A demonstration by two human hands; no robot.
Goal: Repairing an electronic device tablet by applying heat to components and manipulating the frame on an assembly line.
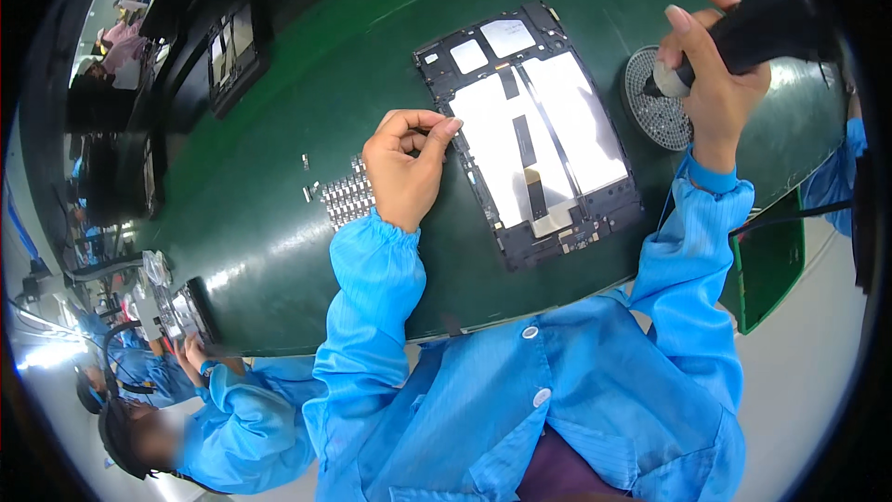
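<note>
An opened tablet [530, 144], black-framed with silvery battery panels, lies face-down on the green table before me. At its left edge my left hand [406, 160] is closed in a pinch; anything between thumb and forefinger is too small to make out. My right hand [715, 84] grips a black electric screwdriver [767, 28] with a pale front collar. The tool's tip points down at a round, pitted screw tray [658, 116] right of the tablet. Rows of small metallic parts [348, 197] lie left of my left hand, with a few loose ones beside them.
Another opened tablet [230, 51] sits in a dark holder at the far left. A co-worker in blue [237, 418] handles a device [186, 311] at the table's left end. A green bin [771, 260] stands below the right edge, near a black cable [790, 216].
</note>
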